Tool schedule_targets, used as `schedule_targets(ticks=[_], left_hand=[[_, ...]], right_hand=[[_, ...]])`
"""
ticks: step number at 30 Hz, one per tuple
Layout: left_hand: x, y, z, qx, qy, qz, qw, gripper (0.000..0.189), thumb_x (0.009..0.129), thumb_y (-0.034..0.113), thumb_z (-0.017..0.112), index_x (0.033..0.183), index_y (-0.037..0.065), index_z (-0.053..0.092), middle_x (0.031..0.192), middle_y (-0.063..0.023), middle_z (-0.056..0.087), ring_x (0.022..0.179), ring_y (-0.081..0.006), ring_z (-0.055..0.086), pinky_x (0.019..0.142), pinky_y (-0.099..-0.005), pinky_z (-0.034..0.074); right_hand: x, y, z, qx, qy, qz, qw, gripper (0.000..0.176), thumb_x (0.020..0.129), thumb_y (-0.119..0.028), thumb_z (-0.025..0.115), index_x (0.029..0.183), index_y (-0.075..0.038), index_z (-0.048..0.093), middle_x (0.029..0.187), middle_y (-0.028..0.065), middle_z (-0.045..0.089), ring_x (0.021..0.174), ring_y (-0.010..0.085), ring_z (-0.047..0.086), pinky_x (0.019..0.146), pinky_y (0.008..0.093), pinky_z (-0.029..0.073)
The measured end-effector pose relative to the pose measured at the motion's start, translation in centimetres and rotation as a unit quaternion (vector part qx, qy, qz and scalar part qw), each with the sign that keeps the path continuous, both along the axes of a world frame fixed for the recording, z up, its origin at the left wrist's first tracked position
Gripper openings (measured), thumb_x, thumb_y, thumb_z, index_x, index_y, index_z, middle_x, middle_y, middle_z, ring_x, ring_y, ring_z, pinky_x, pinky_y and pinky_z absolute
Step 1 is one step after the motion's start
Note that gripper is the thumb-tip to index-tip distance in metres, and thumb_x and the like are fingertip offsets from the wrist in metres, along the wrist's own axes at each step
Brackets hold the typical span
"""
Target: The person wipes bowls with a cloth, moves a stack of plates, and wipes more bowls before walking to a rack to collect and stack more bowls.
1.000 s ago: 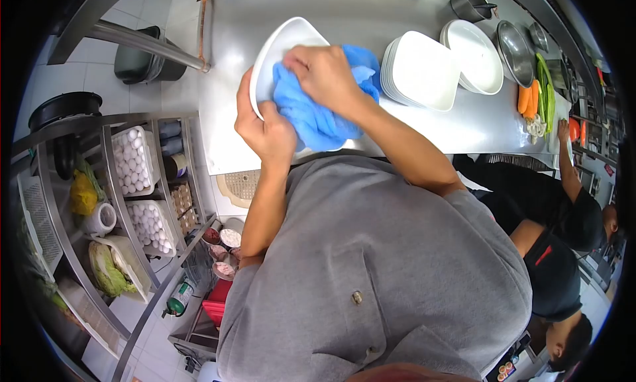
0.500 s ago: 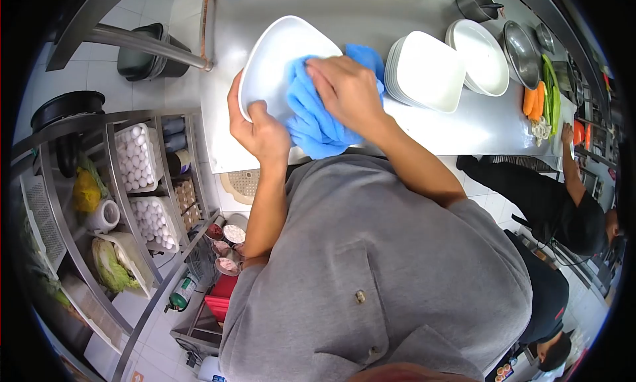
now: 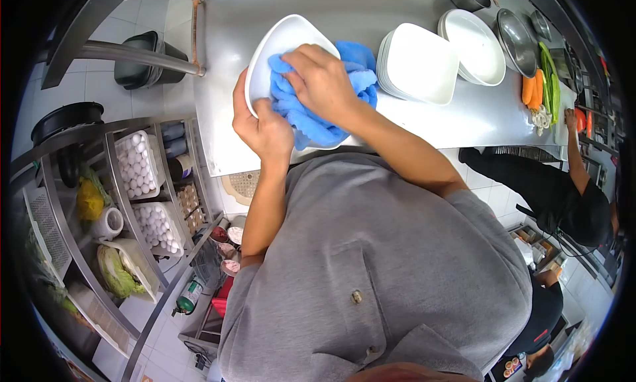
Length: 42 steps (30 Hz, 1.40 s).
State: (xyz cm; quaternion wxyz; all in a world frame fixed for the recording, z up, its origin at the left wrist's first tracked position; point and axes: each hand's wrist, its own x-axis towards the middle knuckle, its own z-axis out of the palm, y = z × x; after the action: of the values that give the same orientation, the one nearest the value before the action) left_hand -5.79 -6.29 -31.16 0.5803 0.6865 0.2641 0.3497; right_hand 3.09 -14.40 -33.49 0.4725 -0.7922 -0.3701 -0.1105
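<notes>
A white dish with rounded corners is tilted up over the near edge of the steel table. My left hand grips its left rim, thumb over the inner side and fingers behind. My right hand is closed on a blue cloth and presses it against the inside of the dish. Part of the cloth bunches out to the right, beyond my hand. Close by on the right stands a stack of white square dishes.
Round white plates, a metal bowl, carrots and green stalks lie further right on the steel table. Shelves at left hold egg trays and cabbage. Two people stand at right.
My right hand has moved the cloth leftward and slightly up across the inside of the dish. My left hand keeps its hold on the rim. The view has shifted a little.
</notes>
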Motion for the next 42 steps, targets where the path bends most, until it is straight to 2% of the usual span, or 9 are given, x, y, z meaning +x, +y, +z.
schedule_targets(ticks=[11, 18, 22, 29, 31, 33, 37, 39, 42], left_hand=[[0.0, -0.3, -1.0, 0.037, 0.008, -0.006, 0.999, 0.043, 0.078, -0.003, 0.038, 0.116, -0.008, 0.057, 0.101, -0.018, 0.065, 0.092, -0.0234, 0.063, 0.084, -0.0314, 0.049], [2.1, 1.8, 0.8, -0.007, 0.001, -0.041, 0.999, 0.034, 0.085, 0.003, 0.047, 0.114, -0.009, 0.059, 0.105, -0.0189, 0.064, 0.093, -0.0239, 0.063, 0.082, -0.0319, 0.05], [4.0, 1.8, 1.7, -0.261, -0.043, -0.069, 0.962, 0.035, 0.088, 0.003, 0.048, 0.118, -0.015, 0.049, 0.108, -0.0197, 0.061, 0.092, -0.0312, 0.064, 0.08, -0.0392, 0.053], [7.0, -3.0, 1.0, -0.276, 0.065, -0.217, 0.934, 0.046, 0.095, 0.029, 0.054, 0.118, -0.011, 0.051, 0.108, -0.018, 0.061, 0.096, -0.0271, 0.063, 0.082, -0.0389, 0.051], [7.7, -6.0, 2.0, -0.17, 0.182, -0.267, 0.931, 0.045, 0.096, 0.032, 0.053, 0.118, -0.007, 0.054, 0.11, -0.0157, 0.061, 0.099, -0.0238, 0.059, 0.087, -0.0339, 0.047], [8.7, -6.9, 0.8, -0.122, 0.159, -0.318, 0.927, 0.05, 0.096, 0.039, 0.053, 0.117, -0.006, 0.056, 0.106, -0.0142, 0.063, 0.095, -0.0218, 0.059, 0.087, -0.0325, 0.045], [11.4, -7.9, 1.8, 0.079, 0.188, -0.364, 0.909, 0.049, 0.097, 0.039, 0.048, 0.109, -0.007, 0.059, 0.097, -0.0183, 0.065, 0.09, -0.0237, 0.061, 0.083, -0.0347, 0.046], [13.4, -8.0, 1.0, 0.115, 0.193, -0.387, 0.894, 0.048, 0.098, 0.038, 0.046, 0.106, -0.007, 0.06, 0.094, -0.0207, 0.065, 0.088, -0.026, 0.062, 0.082, -0.0356, 0.046], [16.5, -8.7, -1.4, 0.259, 0.169, -0.423, 0.852, 0.043, 0.099, 0.03, 0.039, 0.106, -0.007, 0.059, 0.096, -0.0272, 0.064, 0.091, -0.043, 0.061, 0.083, -0.0437, 0.046]], right_hand=[[1.5, 0.2, -0.8, -0.042, -0.086, -0.074, 0.993, 0.018, 0.071, -0.001, 0.062, 0.089, -0.002, 0.062, 0.084, 0.0115, 0.06, 0.08, 0.0311, 0.06, 0.069, 0.0402, 0.049], [-2.3, -3.5, -0.2, -0.043, 0.055, 0.23, 0.971, 0.018, 0.069, -0.002, 0.061, 0.087, -0.003, 0.062, 0.088, 0.0123, 0.06, 0.088, 0.0304, 0.058, 0.074, 0.0396, 0.047], [-0.3, -11.9, -0.2, 0.035, 0.367, 0.339, 0.866, 0.026, 0.078, -0.009, 0.062, 0.102, 0.002, 0.064, 0.101, 0.0138, 0.066, 0.093, 0.0254, 0.063, 0.083, 0.0333, 0.047], [0.3, -17.5, 1.4, 0.677, 0.497, 0.161, 0.519, 0.053, 0.094, -0.038, 0.041, 0.13, 0.001, 0.043, 0.124, 0.0189, 0.053, 0.111, 0.0306, 0.055, 0.098, 0.0436, 0.044], [1.1, -16.0, -1.2, 0.67, 0.41, 0.323, 0.528, 0.047, 0.096, -0.032, 0.041, 0.132, -0.002, 0.043, 0.126, 0.0154, 0.054, 0.115, 0.0269, 0.054, 0.097, 0.0394, 0.046], [-1.4, -13.5, 2.7, 0.536, 0.578, -0.047, 0.613, 0.053, 0.095, -0.043, 0.043, 0.13, -0.004, 0.047, 0.122, 0.0115, 0.058, 0.109, 0.0238, 0.058, 0.093, 0.0357, 0.049], [-2.2, -15.4, 0.0, 0.523, 0.661, -0.024, 0.537, 0.041, 0.096, -0.028, 0.045, 0.129, -0.004, 0.049, 0.12, 0.0108, 0.059, 0.107, 0.0217, 0.058, 0.091, 0.0322, 0.05], [-3.8, -17.9, -5.5, 0.393, 0.543, 0.043, 0.741, 0.035, 0.094, -0.017, 0.049, 0.125, -0.001, 0.051, 0.117, 0.0112, 0.06, 0.105, 0.0194, 0.059, 0.089, 0.0302, 0.05], [-7.1, -23.3, -7.6, 0.334, 0.615, 0.028, 0.714, 0.034, 0.093, -0.017, 0.05, 0.123, 0.001, 0.053, 0.116, 0.012, 0.06, 0.103, 0.0189, 0.059, 0.088, 0.0302, 0.049]])
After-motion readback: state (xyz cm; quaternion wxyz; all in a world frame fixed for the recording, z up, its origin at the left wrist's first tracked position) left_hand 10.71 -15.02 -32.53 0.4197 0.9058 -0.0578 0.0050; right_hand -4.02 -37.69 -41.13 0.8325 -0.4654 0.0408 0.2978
